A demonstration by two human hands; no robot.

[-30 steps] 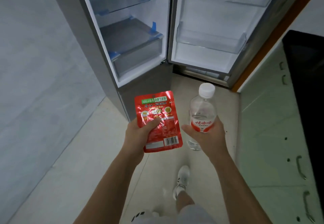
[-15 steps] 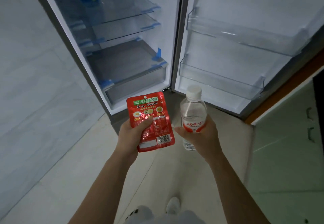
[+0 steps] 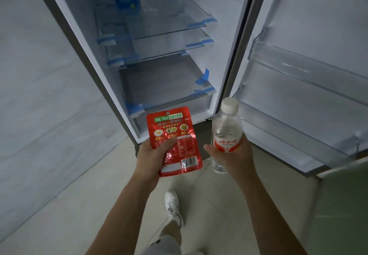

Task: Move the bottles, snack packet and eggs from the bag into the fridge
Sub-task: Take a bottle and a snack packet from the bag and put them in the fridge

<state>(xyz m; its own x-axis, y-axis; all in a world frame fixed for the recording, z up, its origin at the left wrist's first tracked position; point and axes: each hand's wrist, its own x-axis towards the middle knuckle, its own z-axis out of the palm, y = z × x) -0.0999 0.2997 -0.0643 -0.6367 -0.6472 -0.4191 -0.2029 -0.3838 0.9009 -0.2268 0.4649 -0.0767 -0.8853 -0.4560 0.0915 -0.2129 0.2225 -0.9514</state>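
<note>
Red foil snack packet (image 3: 175, 141) is clamped in left hand (image 3: 153, 155), clear plastic water bottle (image 3: 226, 133) in right hand (image 3: 235, 155), both grips closed, before open fridge (image 3: 219, 59). Bottle's best stood upright in door rack (image 3: 298, 135); pkt laid flat on glass shelf (image 3: 171, 27).

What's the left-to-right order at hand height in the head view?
Wall → left hand → snack packet → bottle → right hand → door bin
</note>
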